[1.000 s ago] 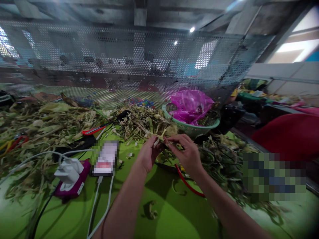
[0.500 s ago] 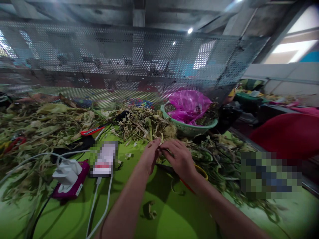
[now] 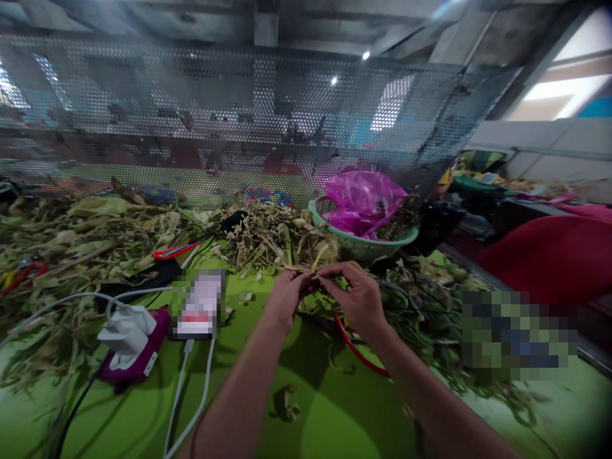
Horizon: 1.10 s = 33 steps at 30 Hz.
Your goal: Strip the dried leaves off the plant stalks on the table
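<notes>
Over the green tabletop [image 3: 315, 421], both my hands meet with fingers pinched on a thin pale dried plant strip [image 3: 317, 258]. My left hand [image 3: 284, 296] grips it from the left, fingers curled. Thumb and forefinger of my right hand [image 3: 356, 293] pinch it from the right. Strip ends stick out above and between the fingertips; the exact grip is partly hidden. Below my right hand lies a tool with a red curved handle [image 3: 354, 347], its other end partly covered. A pile of dried plant scraps [image 3: 268, 233] sits just beyond my hands.
A green basket [image 3: 368, 247] holds a pink plastic bag [image 3: 366, 197]. To the left are a phone [image 3: 198, 306] with cables, a purple power strip [image 3: 143, 363] and an orange-red box cutter [image 3: 176, 250]. More plant scraps [image 3: 95, 236] lie along both sides. A perforated metal screen [image 3: 215, 121] stands behind.
My hands have shifted slightly apart, and the right has turned and moved a little right. More of the strip shows between them. The red handle below is more exposed.
</notes>
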Available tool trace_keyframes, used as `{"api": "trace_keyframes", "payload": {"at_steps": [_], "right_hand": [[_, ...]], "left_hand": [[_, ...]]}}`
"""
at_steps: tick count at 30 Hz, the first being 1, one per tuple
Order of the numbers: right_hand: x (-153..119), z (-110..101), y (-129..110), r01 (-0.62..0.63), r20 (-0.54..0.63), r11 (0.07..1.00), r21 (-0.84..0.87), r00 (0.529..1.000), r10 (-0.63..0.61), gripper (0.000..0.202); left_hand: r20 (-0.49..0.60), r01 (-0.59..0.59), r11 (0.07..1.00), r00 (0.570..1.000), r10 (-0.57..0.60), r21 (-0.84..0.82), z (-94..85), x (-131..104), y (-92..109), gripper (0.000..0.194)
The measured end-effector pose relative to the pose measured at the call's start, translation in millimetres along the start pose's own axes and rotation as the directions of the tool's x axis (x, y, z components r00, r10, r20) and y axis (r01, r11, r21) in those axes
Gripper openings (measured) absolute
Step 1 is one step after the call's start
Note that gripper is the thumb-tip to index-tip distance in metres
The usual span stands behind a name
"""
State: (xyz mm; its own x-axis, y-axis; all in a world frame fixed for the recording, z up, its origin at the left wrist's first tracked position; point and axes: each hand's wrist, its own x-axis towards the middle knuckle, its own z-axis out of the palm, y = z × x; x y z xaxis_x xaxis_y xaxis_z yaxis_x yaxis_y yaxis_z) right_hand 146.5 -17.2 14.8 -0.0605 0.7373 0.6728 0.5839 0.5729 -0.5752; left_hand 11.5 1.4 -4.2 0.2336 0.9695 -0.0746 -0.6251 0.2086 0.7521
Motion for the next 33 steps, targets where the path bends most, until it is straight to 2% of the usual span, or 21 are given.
{"api": "trace_keyframes", "payload": {"at_steps": [6, 11, 16, 20, 23, 27, 30, 33], "right_hand": [[2, -1, 5, -0.132, -0.018, 0.991, 0.035, 0.991, 0.133, 0.006], [3, 0, 10, -0.235, 0.011, 0.961, 0.143, 0.972, 0.236, 0.012], [5, 2, 12, -0.421, 0.198, 0.798, 0.432, 0.907, 0.371, 0.030], [7, 4, 14, -0.523, 0.334, 0.745, 0.415, 0.849, 0.410, 0.026], [5, 5, 19, -0.488, 0.301, 0.804, 0.339, 0.866, 0.399, 0.024], [2, 3, 20, -0.315, 0.210, 0.944, 0.100, 0.934, 0.289, 0.018], [2, 0, 13, -0.239, 0.202, 0.971, 0.007, 0.951, 0.233, 0.018], [2, -2, 6, -0.255, 0.202, 0.966, 0.040, 0.949, 0.242, 0.019]], "left_hand": [[0.033, 0.013, 1.000, 0.999, -0.013, 0.006, -1.4, -1, -1, 0.019], [0.053, -0.013, 0.995, 0.999, 0.008, 0.100, 0.8, -5, 1, 0.020], [0.002, -0.019, 0.999, 1.000, 0.019, 0.046, -3.6, 1, -2, 0.020], [-0.020, -0.016, 1.000, 1.000, 0.016, -0.002, -7.6, 5, -3, 0.019], [-0.064, -0.034, 0.999, 0.997, 0.034, 0.011, -8.2, 5, -3, 0.019], [-0.119, -0.060, 0.993, 0.990, 0.072, 0.102, -8.1, 4, -1, 0.018], [-0.123, -0.113, 0.971, 0.982, 0.142, 0.213, -10.1, 5, -1, 0.019], [-0.051, -0.212, 0.908, 0.968, 0.246, 0.360, -12.2, 9, -2, 0.018]]}}
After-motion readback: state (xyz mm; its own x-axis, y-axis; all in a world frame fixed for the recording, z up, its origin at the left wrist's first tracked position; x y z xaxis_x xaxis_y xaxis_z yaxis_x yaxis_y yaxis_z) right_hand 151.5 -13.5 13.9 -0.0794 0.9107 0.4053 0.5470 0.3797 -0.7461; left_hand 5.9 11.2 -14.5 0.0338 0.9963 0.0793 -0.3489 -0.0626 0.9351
